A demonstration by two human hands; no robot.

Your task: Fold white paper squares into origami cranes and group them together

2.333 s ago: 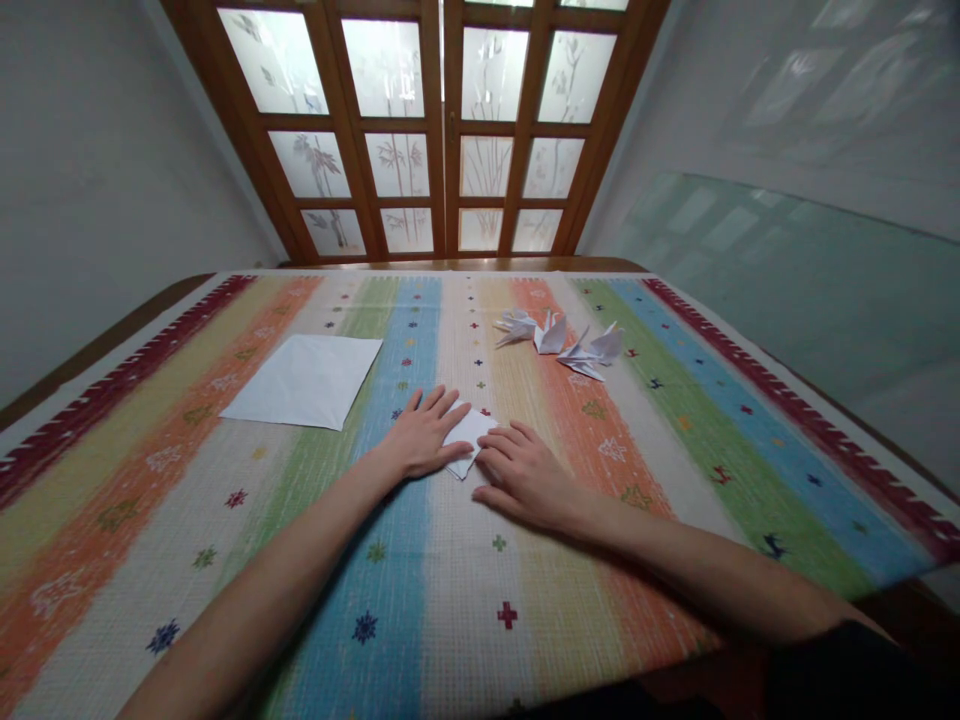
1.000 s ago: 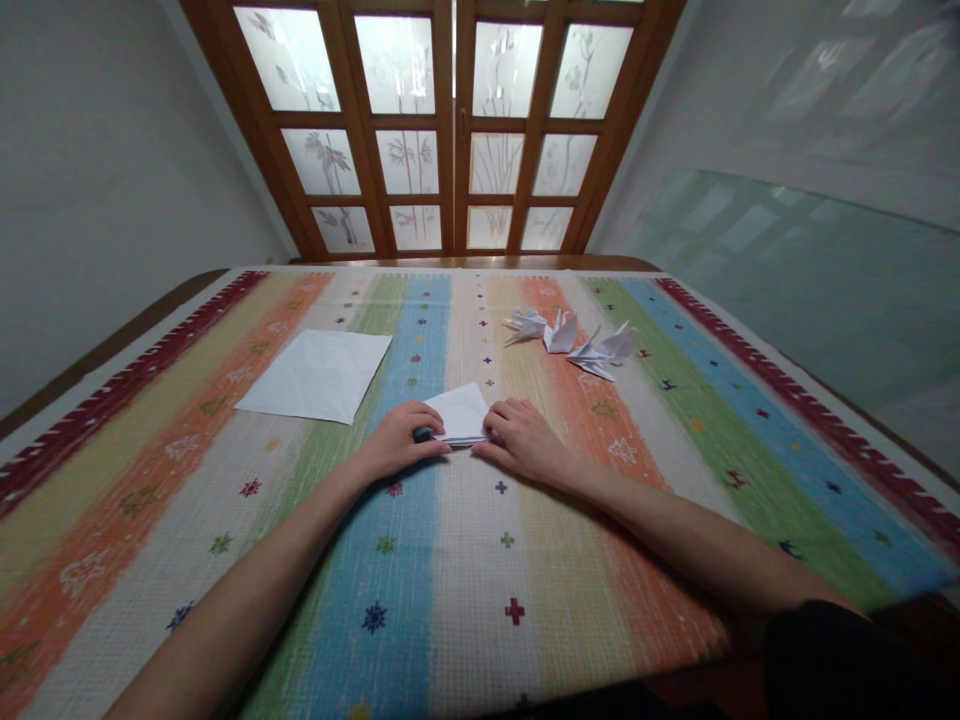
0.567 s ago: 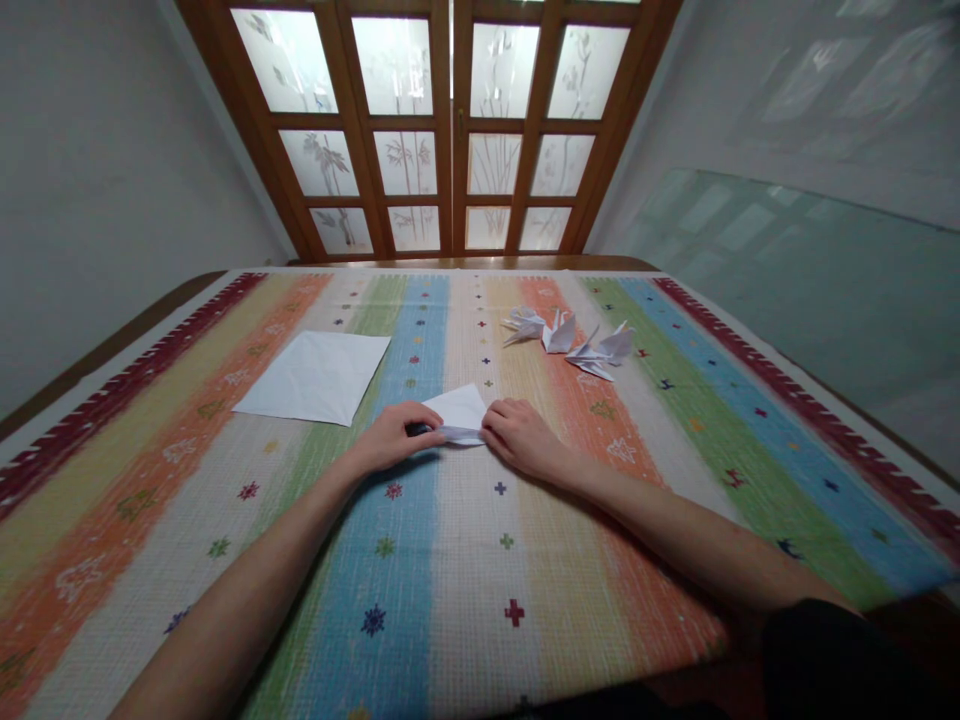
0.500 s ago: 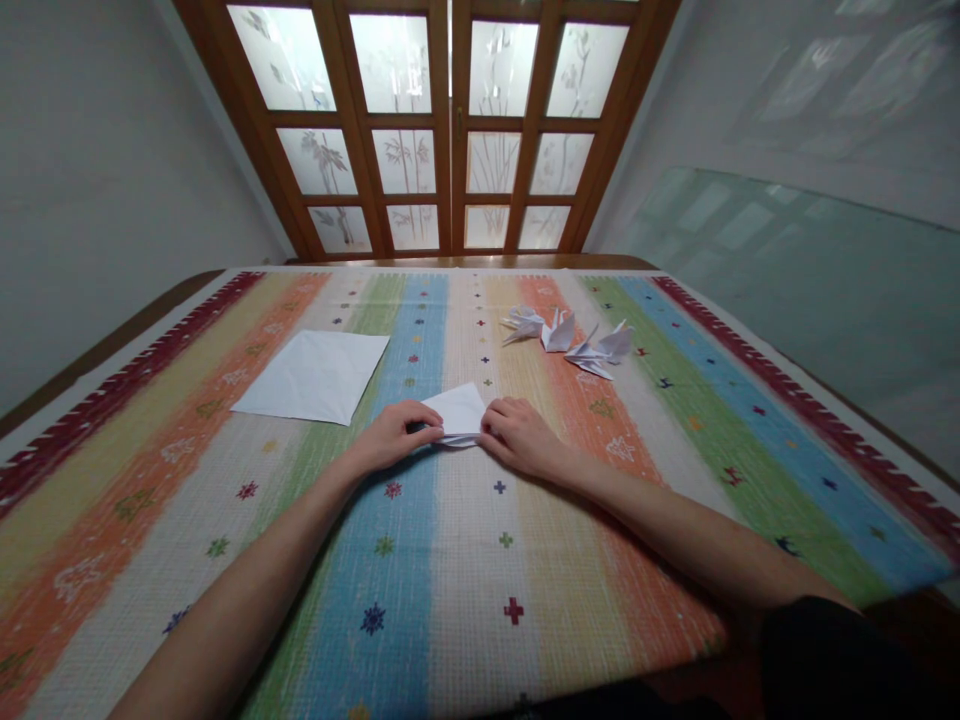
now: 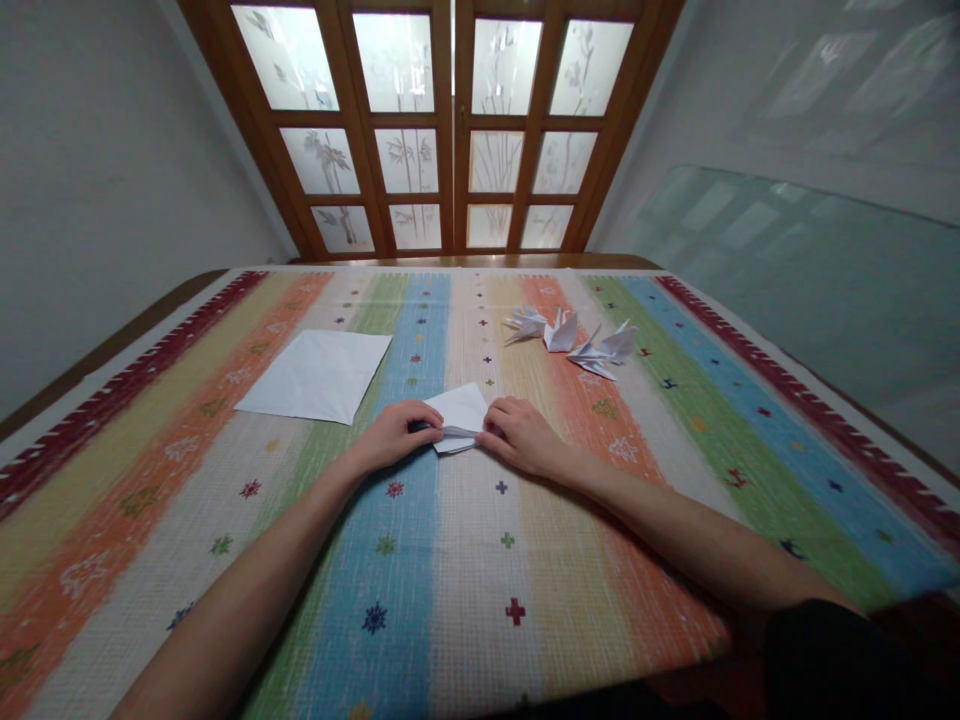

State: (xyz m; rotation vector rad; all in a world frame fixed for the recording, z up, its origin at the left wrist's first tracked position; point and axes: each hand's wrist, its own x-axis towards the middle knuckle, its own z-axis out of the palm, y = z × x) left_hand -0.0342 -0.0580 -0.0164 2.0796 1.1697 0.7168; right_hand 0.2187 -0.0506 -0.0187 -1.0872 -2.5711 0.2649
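Note:
Between my hands, near the middle of the table, is a small folded sheet of white paper (image 5: 460,405) with several layers showing at its near edge. My left hand (image 5: 401,432) pinches its left side between thumb and fingers. On the opposite side, my right hand (image 5: 519,434) grips the paper's right edge, fingers curled and thumb at the near layers. A crease runs across the paper between the two thumbs, and the near flap lies slightly parted from the layer above. The fingers hide both side corners.
Flat white paper (image 5: 319,375) lies to the left, beyond my left hand. Several folded paper cranes (image 5: 561,330) stand in a cluster at the back right. A striped tablecloth (image 5: 450,600) covers the table. Wooden doors with glass panes (image 5: 454,130) rise behind its far edge.
The near flap of the folded paper has come further down toward me, and the gap between layers shows more. Both hands stay in nearly the same place.

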